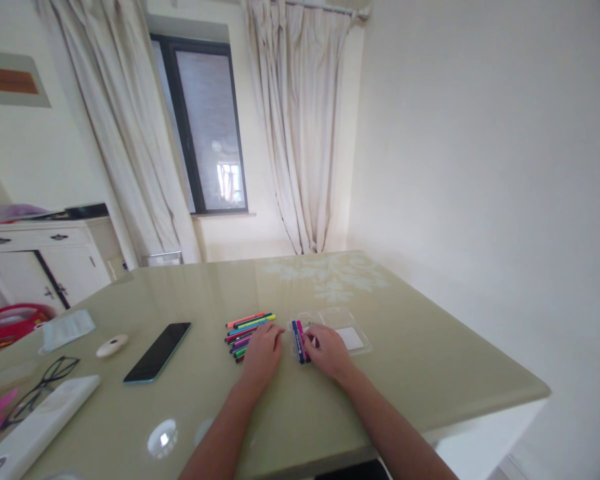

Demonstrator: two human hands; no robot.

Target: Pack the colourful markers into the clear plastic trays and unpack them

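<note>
- Two bare hands work over a pale green surface (440, 363), both near its front edge.
- The left hand (263, 352) lies palm down on a loose row of coloured markers (241, 330), fingers bent; whether it grips any of them I cannot tell.
- Those markers lie side by side, roughly crosswise, the near ones partly hidden beneath that hand.
- The right hand (331, 350) is curled, its thumb and forefinger at a pink marker (301, 327); whether it is pinched or only touched is unclear.
- A blue marker (297, 345) lies just left of the pink one, nearly parallel.
- Both markers are at the left part of a clear plastic case (338, 316), which lies partly behind the right hand; a white card (351, 338) shows at its right part.
- Well left of the hands lies a dark-screened phone (157, 353), with a small white oval object (112, 345) beyond it.
- Farther left are a pale face mask (68, 330) and dark-framed glasses (44, 388).
</note>
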